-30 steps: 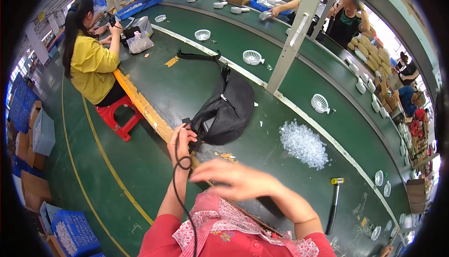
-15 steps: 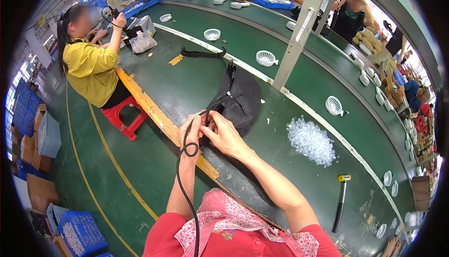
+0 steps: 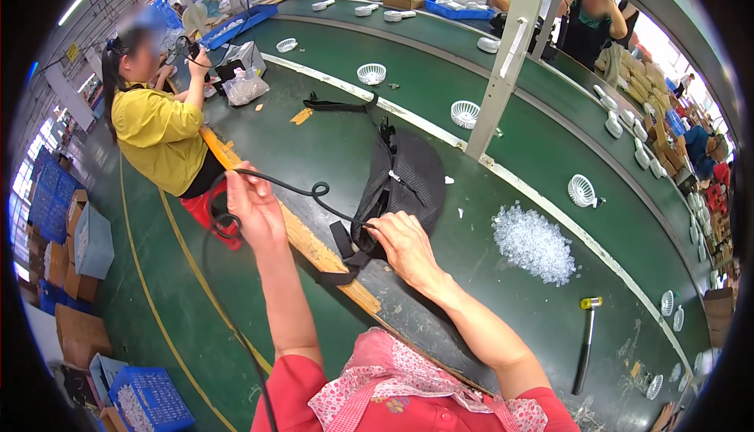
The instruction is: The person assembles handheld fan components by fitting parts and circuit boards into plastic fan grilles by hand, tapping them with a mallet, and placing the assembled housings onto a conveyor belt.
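A black cord stretches with a small loop in it between my two hands. My left hand is closed on the cord, out past the table's wooden edge, and a loose length hangs below it toward my lap. Right beside the black mesh bag, my right hand pinches the cord near the bag's opening with thumb and fingers. The bag lies on the dark table, partly unzipped, its straps spilling over the near edge. What is inside the bag cannot be seen.
To the right lie a heap of clear plastic pieces and a yellow-headed hammer. White slotted round covers sit on the green conveyor behind a metal post. A co-worker in yellow sits at the left.
My left hand has moved left and up, away from my right hand, drawing the cord out between them. My right hand has shifted slightly right and down, beside the bag's opening.
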### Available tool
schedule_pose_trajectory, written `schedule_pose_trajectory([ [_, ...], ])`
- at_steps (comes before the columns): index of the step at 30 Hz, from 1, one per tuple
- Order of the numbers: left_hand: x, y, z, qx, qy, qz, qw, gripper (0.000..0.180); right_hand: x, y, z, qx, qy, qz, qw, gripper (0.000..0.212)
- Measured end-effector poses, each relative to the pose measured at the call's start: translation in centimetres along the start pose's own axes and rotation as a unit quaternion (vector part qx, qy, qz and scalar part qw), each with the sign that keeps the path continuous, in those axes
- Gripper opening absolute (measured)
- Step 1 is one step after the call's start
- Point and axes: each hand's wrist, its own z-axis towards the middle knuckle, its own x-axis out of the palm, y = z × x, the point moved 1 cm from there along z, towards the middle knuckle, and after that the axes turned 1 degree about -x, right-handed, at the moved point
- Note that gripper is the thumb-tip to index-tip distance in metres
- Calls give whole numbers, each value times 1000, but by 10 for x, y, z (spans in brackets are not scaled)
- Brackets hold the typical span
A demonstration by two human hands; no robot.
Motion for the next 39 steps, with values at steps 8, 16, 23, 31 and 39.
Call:
schedule_pose_trajectory([
  [8,50,-12,-13,-75,12,-40,996,31,-1,-3,5,5,9,-43,999,25],
  [16,45,25,-67,-81,64,107,989,29,-33,53,18,120,-20,160,980,34],
  [23,41,28,-83,-99,54,130,985,28,-36,51,12,205,-72,231,948,41],
  [31,56,36,-113,-278,76,195,938,21,-23,54,2,183,-65,156,969,49],
  [39,53,28,-90,-240,153,205,936,11,-24,47,-3,67,-45,17,997,30],
])
